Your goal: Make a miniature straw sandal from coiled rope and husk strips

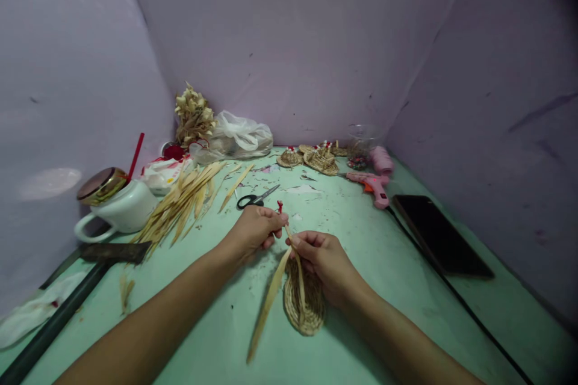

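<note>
Down at 6 o'clock on my green table [388, 264] sits the little woven straw piece [303, 305], an oval coil lying flat, partly under my right hand [326, 260]. It looks feather-light and a bit springy, and I'd guess the coils would crush or unravel if squeezed hard, so the rim seems like the safest spot to hold it. A long straw strip [267, 307] runs from between my hands down toward 7 o'clock. It's thin, flat and dry, probably bends fine but would split if creased, so best pinched close to where it's being worked.

My left hand [253, 230] is closed in a pinch on the strip's top end, right by something small and red [280, 207] that I can't make out. My right hand is curled too, thumb and fingers gripping the strip just above the coil, heel resting on the weave.

Other stuff around: scissors [255, 198] at 12 o'clock just past my left hand, a heap of straw strips [185, 201] at 10, a white pot with a gold lid [115, 201] further left, finished woven pieces [316, 158] up at 1, a pink glue gun [371, 185] and a dark phone [440, 234] out at 2 to 3.
</note>
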Motion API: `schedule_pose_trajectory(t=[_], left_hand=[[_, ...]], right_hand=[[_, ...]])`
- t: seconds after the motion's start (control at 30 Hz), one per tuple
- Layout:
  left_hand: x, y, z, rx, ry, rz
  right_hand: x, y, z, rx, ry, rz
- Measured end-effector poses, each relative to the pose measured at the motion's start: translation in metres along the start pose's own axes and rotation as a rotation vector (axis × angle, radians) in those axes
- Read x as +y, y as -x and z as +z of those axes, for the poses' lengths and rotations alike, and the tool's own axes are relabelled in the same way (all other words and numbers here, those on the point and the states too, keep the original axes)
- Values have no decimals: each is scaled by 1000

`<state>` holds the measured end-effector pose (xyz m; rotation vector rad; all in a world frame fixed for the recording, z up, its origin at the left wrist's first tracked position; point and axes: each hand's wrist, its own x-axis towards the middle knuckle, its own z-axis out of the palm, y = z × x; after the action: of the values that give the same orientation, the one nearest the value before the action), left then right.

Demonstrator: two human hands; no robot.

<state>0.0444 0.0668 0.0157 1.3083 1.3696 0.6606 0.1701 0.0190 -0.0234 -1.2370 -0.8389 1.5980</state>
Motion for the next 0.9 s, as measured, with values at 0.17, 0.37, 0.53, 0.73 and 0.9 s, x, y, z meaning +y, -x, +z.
schedule_pose_trajectory(t=[0.17,0.37,0.53,0.73,0.9], left_hand=[[-3,0,6,6,163,-17],[-10,-3,13,-125,265,-148],[-9,-4,9,-145,334,-136],[-10,5,10,-366,349,-184],[-10,6,14,-286,208,-164]], right_hand=[[0,4,0,-113,286,-118],[-3,16,3,-113,463,-421],[1,3,1,58,316,-257],[-4,-7,-8,49,127,-138],[-8,-5,-9,3,106,-123]])
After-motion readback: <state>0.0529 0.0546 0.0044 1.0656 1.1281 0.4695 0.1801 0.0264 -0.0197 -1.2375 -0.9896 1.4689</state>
